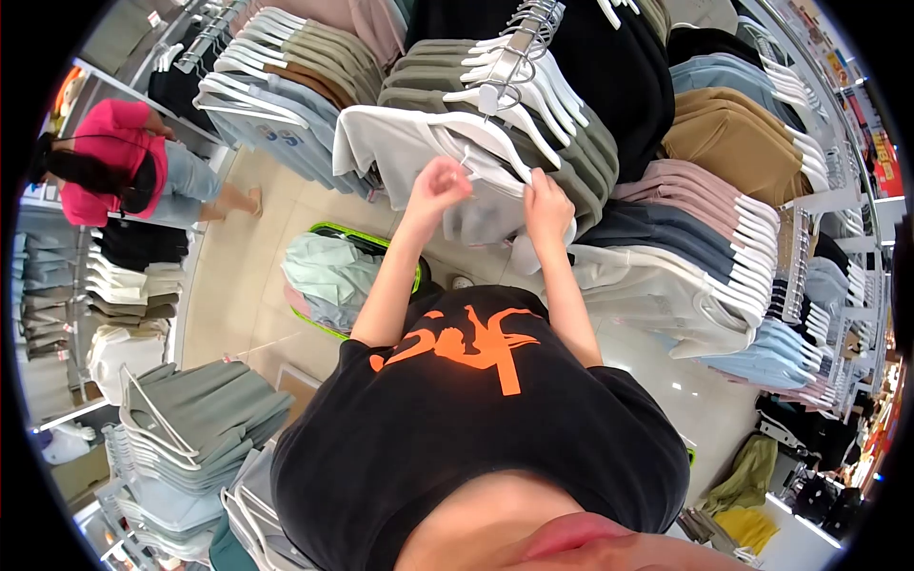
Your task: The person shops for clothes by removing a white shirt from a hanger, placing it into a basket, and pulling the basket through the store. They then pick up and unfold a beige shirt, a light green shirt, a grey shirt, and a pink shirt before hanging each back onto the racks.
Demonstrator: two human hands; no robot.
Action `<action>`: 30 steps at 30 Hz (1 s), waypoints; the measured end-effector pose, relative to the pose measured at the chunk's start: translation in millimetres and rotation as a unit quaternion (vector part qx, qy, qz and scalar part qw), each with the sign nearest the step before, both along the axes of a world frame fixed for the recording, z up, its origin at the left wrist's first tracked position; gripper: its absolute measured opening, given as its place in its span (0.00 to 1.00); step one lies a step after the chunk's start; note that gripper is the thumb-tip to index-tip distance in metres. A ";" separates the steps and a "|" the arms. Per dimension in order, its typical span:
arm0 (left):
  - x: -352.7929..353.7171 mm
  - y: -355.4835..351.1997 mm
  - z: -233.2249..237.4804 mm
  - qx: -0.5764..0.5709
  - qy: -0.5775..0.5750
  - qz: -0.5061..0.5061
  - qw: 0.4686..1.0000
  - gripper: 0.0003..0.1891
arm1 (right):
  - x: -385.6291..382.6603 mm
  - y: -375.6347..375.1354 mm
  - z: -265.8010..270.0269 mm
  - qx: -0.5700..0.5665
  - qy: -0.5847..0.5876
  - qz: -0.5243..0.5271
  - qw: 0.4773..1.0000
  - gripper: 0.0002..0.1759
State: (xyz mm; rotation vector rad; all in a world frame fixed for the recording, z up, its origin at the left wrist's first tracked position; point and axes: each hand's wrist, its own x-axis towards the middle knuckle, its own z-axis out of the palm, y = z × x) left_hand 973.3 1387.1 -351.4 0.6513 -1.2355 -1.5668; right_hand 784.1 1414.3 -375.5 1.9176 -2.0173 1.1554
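A light grey T-shirt hangs on a white hanger at the front of a rack arm, facing me. My right hand is closed at the hanger's right end, its fingers gripping the shirt's shoulder. By the left side of the collar is my left hand, its fingers curled inward; what they hold, if anything, is hidden. Just beside its fingertips, a small white piece shows at the neck opening. Behind this shirt, several olive-grey shirts hang on white hangers.
A green-rimmed basket with folded pale garments stands on the floor to my left. Racks of pink shirts, brown shirts and grey shirts surround me. A person in a pink top stands at the far left.
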 end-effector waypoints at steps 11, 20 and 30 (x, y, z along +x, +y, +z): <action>24.4 62.8 -22.7 -0.311 -0.362 -0.013 0.879 0.07 | -11.9 -10.5 0.8 -0.026 0.016 0.027 0.999 0.08; 10.3 52.6 -80.2 -0.406 -0.693 0.019 0.596 0.17 | -14.3 -14.6 0.1 -0.031 0.025 0.019 0.999 0.08; 147.2 159.1 -320.1 0.248 -0.414 0.059 0.874 0.13 | -5.2 17.6 -37.7 -0.222 -0.012 0.003 0.975 0.24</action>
